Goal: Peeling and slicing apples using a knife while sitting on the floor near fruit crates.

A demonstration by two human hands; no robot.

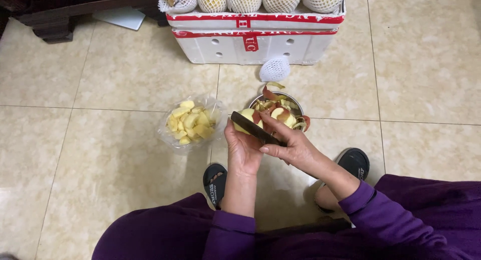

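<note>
My left hand (242, 150) cups a pale peeled apple (245, 120) above the steel bowl (295, 102) of curled red peels (280, 107); my right hand (290, 147) grips the dark knife (253, 129) across it.

A peeled, pale yellow apple (245, 120) sits cupped above the peel bowl; a dark-bladed knife (255, 130) lies slantwise across it.

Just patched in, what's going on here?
A person seated over a tiled floor is cutting a peeled apple. The left hand holds the fruit while the right hand works a dark knife across it, above a metal bowl of peels. Cut slices fill a clear bag beside it.
</note>
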